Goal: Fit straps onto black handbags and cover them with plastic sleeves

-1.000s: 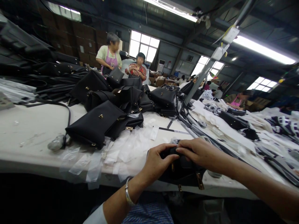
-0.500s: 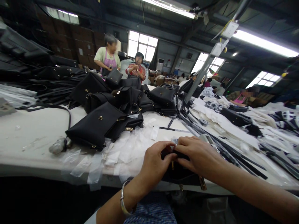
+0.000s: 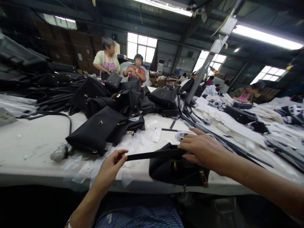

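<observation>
A small black handbag (image 3: pixel 173 169) with gold fittings lies at the near edge of the white table (image 3: pixel 35 136). My right hand (image 3: pixel 201 148) rests on top of the bag, its fingers closed over the bag's top where a black strap (image 3: pixel 152 155) leaves it. The strap is stretched out level to the left. My left hand (image 3: pixel 110 167) pinches the strap's free end between thumb and fingers.
A pile of black handbags (image 3: pixel 114 110) fills the table's middle, with clear plastic sleeves (image 3: pixel 133 145) scattered in front. Long black straps (image 3: pixel 213 133) and white wrapped goods (image 3: pixel 228 117) lie to the right. Two people (image 3: pixel 106 61) work at the far end; others sit at the right.
My left hand has moved left and down away from the bag, pulling the black strap out straight. My right hand has stayed on the bag's top.
</observation>
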Demonstrator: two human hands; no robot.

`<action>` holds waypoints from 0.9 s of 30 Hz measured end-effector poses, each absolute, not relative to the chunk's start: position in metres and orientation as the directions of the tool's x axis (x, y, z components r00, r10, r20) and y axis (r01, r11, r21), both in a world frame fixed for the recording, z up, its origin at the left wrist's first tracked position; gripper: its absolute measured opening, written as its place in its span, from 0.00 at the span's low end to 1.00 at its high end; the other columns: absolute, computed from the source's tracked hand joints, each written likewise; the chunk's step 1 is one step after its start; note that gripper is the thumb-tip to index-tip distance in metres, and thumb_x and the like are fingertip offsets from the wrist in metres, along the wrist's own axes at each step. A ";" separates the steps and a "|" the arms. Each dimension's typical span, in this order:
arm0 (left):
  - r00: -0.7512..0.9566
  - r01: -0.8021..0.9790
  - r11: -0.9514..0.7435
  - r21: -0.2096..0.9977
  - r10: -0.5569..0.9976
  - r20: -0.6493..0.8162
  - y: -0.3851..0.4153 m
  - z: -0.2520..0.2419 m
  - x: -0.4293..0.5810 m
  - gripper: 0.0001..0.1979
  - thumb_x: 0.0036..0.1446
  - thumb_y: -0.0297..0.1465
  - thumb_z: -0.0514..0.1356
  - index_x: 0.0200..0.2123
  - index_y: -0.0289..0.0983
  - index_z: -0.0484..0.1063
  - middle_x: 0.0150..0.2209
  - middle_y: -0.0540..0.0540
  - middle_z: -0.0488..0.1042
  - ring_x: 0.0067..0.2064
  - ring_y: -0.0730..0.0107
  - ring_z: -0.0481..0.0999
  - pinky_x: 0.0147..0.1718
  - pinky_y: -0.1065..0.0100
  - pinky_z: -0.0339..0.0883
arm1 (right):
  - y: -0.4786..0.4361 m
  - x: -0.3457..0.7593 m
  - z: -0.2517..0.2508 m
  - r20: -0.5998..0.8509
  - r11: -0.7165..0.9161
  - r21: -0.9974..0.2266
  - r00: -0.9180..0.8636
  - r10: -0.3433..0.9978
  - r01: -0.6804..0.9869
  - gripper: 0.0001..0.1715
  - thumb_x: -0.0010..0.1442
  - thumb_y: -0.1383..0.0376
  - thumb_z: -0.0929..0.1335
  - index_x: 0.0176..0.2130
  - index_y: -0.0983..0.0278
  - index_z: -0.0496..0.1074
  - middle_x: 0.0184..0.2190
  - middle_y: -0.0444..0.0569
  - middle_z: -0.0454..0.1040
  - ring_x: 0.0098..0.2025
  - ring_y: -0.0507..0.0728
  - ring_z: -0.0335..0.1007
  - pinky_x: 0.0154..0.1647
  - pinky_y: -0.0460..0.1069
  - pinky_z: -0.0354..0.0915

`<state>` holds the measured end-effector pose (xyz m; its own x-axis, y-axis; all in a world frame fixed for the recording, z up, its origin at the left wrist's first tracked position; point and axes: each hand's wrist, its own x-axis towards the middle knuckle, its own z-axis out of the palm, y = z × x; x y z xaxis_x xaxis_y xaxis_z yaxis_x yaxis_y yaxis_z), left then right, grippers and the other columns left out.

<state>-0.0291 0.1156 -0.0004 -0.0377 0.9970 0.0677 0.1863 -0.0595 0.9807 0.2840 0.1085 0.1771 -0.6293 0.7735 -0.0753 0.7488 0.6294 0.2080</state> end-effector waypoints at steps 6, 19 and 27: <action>0.067 0.453 -0.391 0.801 0.911 0.407 0.112 0.014 0.000 0.14 0.61 0.35 0.59 0.49 0.42 0.78 0.53 0.42 0.77 0.58 0.53 0.72 0.59 0.51 0.62 | 0.126 0.289 0.182 -0.028 0.716 -0.042 -0.717 0.696 0.697 0.14 0.63 0.67 0.69 0.49 0.58 0.76 0.42 0.48 0.80 0.47 0.61 0.75 0.65 0.65 0.53; 0.323 -0.087 -0.167 0.982 0.928 0.187 0.134 0.033 0.065 0.11 0.56 0.34 0.65 0.38 0.33 0.81 0.38 0.42 0.82 0.42 0.60 0.80 0.44 0.65 0.71 | 0.077 0.272 0.108 0.414 0.466 -0.354 -0.310 0.856 0.811 0.09 0.68 0.60 0.65 0.42 0.62 0.73 0.35 0.48 0.80 0.36 0.57 0.78 0.37 0.49 0.69; 0.297 -0.053 -0.276 0.960 0.913 0.279 0.138 0.038 0.060 0.09 0.57 0.32 0.65 0.38 0.35 0.82 0.38 0.43 0.81 0.42 0.63 0.78 0.44 0.66 0.69 | 0.095 0.244 0.085 0.193 0.290 -0.560 -0.219 0.957 0.776 0.07 0.64 0.62 0.67 0.36 0.63 0.70 0.29 0.46 0.77 0.31 0.57 0.74 0.31 0.49 0.62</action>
